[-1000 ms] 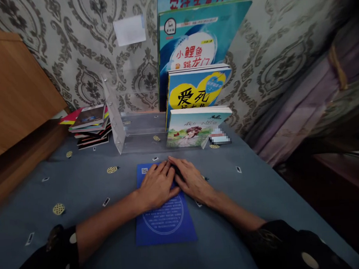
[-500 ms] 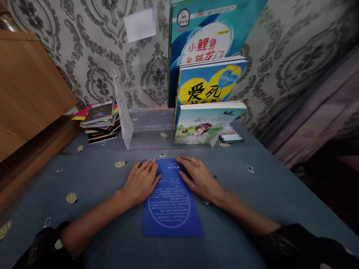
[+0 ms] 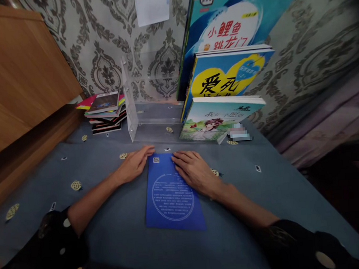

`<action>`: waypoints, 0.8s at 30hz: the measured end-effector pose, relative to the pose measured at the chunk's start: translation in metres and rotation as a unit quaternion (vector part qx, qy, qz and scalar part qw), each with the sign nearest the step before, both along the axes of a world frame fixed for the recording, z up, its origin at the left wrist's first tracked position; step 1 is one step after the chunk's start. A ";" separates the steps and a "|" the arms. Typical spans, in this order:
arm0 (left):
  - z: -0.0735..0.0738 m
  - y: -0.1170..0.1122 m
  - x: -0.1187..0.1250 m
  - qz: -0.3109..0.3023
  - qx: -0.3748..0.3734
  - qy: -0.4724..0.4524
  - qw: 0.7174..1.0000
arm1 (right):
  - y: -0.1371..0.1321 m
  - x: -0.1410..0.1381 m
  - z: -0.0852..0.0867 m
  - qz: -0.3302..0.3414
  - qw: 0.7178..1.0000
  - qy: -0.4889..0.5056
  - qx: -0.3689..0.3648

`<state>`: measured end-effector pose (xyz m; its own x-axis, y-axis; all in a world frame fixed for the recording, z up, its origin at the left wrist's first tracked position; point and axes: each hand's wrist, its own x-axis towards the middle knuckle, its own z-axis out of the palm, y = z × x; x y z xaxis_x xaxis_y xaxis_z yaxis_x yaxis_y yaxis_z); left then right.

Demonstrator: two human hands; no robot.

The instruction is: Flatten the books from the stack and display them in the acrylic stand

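A thin blue book (image 3: 172,196) with a white circle of text lies flat on the blue-grey tablecloth (image 3: 112,228) in front of me. My left hand (image 3: 134,165) rests open and flat at the book's upper left corner, fingertips touching its edge. Over the upper right part of the cover lies my right hand (image 3: 194,171), fingers stretched out flat. Neither hand holds anything.
A clear acrylic book stand (image 3: 149,112) against the wall holds three upright picture books (image 3: 224,79) at its right. Several small books (image 3: 106,111) are stacked to its left. A wooden panel (image 3: 18,79) stands far left; a curtain (image 3: 333,117) hangs right.
Both hands have slid apart from the middle of the blue book towards its top corners. The view has shifted closer and to the left.
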<state>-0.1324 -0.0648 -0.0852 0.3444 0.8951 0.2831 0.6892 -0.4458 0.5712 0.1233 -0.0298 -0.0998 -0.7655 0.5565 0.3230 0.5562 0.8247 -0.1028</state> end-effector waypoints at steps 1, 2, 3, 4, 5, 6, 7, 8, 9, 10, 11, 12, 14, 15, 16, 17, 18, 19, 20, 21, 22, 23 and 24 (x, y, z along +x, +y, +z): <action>0.000 0.001 -0.001 -0.004 -0.007 -0.010 1.000 | 0.000 -0.006 0.002 0.011 1.000 -0.009 -0.004; -0.001 0.001 -0.002 -0.006 -0.013 -0.018 1.000 | 0.001 -0.013 0.005 0.020 1.000 -0.016 -0.010; -0.001 0.001 -0.003 -0.008 -0.017 -0.022 1.000 | 0.001 -0.020 0.007 0.026 0.999 -0.022 -0.016; -0.001 0.001 -0.003 -0.010 -0.021 -0.022 0.999 | 0.001 -0.027 0.008 0.030 0.999 -0.026 -0.021; -0.001 0.001 -0.003 -0.011 -0.023 -0.022 0.999 | 0.002 -0.034 0.009 0.034 0.999 -0.028 -0.026; -0.001 0.001 -0.003 -0.012 -0.023 -0.020 0.999 | 0.003 -0.040 0.010 0.038 0.999 -0.026 -0.029; -0.001 0.001 -0.003 -0.014 -0.023 -0.018 0.999 | 0.003 -0.045 0.009 0.042 0.998 -0.023 -0.030; -0.001 0.001 -0.003 -0.015 -0.023 -0.017 0.999 | 0.004 -0.049 0.009 0.046 0.998 -0.019 -0.030; -0.001 0.001 -0.004 -0.017 -0.022 -0.015 0.999 | 0.004 -0.052 0.008 0.050 0.998 -0.015 -0.029; -0.001 0.001 -0.004 -0.018 -0.022 -0.014 0.999 | 0.003 -0.054 0.007 0.054 0.998 -0.012 -0.029; -0.001 0.001 -0.004 -0.020 -0.023 -0.013 0.999 | 0.003 -0.056 0.007 0.058 0.998 -0.009 -0.031; -0.001 0.001 -0.004 -0.021 -0.024 -0.011 0.999 | 0.001 -0.056 0.007 0.061 0.997 -0.008 -0.036; 0.000 0.001 -0.005 -0.021 -0.026 -0.008 0.999 | -0.004 -0.056 0.007 0.071 0.996 -0.011 -0.053; 0.000 0.001 -0.005 -0.020 -0.026 -0.005 0.999 | -0.006 -0.056 0.008 0.077 0.995 -0.013 -0.063; 0.000 0.001 -0.005 -0.018 -0.025 0.000 1.000 | -0.010 -0.055 0.009 0.083 0.994 -0.013 -0.072; 0.000 0.001 -0.005 -0.017 -0.023 0.004 1.000 | -0.013 -0.054 0.009 0.090 0.993 -0.011 -0.079; 0.000 0.001 -0.005 -0.017 -0.021 0.008 1.000 | -0.017 -0.053 0.009 0.096 0.992 -0.007 -0.085; 0.000 0.001 -0.004 -0.017 -0.020 0.010 1.000 | -0.020 -0.051 0.009 0.101 0.991 -0.001 -0.090; 0.000 0.001 -0.004 -0.017 -0.018 0.010 1.000 | -0.024 -0.050 0.009 0.106 0.990 0.003 -0.094; 0.000 0.001 -0.004 -0.017 -0.018 0.008 1.000 | -0.028 -0.048 0.009 0.112 0.989 0.007 -0.098; 0.000 0.001 -0.004 -0.016 -0.018 0.007 1.000 | -0.033 -0.046 0.009 0.118 0.988 0.009 -0.100; 0.000 0.000 -0.004 -0.014 -0.019 0.007 1.000 | -0.038 -0.045 0.009 0.126 0.987 0.010 -0.104; 0.000 0.000 -0.003 -0.013 -0.019 0.008 1.000 | -0.043 -0.043 0.010 0.132 0.985 0.011 -0.107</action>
